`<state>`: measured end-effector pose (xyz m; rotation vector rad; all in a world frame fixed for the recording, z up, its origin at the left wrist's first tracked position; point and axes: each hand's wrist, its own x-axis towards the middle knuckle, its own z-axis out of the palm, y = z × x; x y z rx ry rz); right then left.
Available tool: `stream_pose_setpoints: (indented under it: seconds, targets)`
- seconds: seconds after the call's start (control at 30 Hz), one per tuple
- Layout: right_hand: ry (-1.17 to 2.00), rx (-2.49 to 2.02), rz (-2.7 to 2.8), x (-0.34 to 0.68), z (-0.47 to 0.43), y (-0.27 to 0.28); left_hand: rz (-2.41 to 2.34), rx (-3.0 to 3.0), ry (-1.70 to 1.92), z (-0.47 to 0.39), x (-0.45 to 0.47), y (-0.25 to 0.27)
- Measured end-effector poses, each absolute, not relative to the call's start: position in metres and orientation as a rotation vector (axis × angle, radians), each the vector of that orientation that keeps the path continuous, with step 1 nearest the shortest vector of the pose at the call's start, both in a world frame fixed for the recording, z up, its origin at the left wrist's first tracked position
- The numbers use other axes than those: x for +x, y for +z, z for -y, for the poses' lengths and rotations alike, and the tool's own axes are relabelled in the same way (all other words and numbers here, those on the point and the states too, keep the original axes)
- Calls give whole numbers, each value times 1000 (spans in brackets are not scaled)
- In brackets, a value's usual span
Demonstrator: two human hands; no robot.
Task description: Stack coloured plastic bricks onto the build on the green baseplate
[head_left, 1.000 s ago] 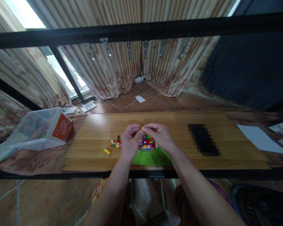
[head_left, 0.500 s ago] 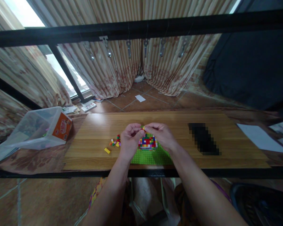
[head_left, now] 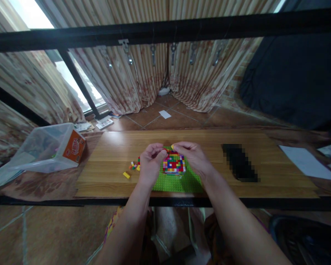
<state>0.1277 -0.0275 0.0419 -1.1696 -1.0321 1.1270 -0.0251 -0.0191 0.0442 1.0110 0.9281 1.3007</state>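
Observation:
My right hand [head_left: 192, 154] pinches a small yellow toy brick [head_left: 172, 146] between thumb and fingertip. At the tip of my left thumb a bit of red shows, and my left hand [head_left: 151, 161] is closed in a pinch on what looks like a small red brick [head_left: 164, 150]. Between and below both hands sits a block of multicoloured bricks [head_left: 174, 164], built up on a green studded baseplate [head_left: 176, 184]. The far part of the baseplate is partly hidden by my hands.
Left of my left hand lie several loose bricks, among them a yellow brick [head_left: 126, 175]. A clear plastic box [head_left: 48, 147] with an orange label stands at the left. A dark pixelated object [head_left: 240, 163] lies right on the wooden board [head_left: 105, 151]. A black bar [head_left: 165, 34] crosses above.
My hands have moved slightly apart from where their fingertips met. The yellow brick is now in my right fingertips, with red showing at my left thumb. The view has shifted a little.

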Motion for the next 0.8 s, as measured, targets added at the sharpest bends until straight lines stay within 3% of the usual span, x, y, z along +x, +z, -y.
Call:
stream_pose_setpoints:
  seconds: [0.37,0.8]
  targets:
    - [573,-1512,1403,140,19,21,-1150,970,1330,7,-35,26]
    - [518,-1572,1576,130,15,20,-1219,980,1254,8,-31,25]
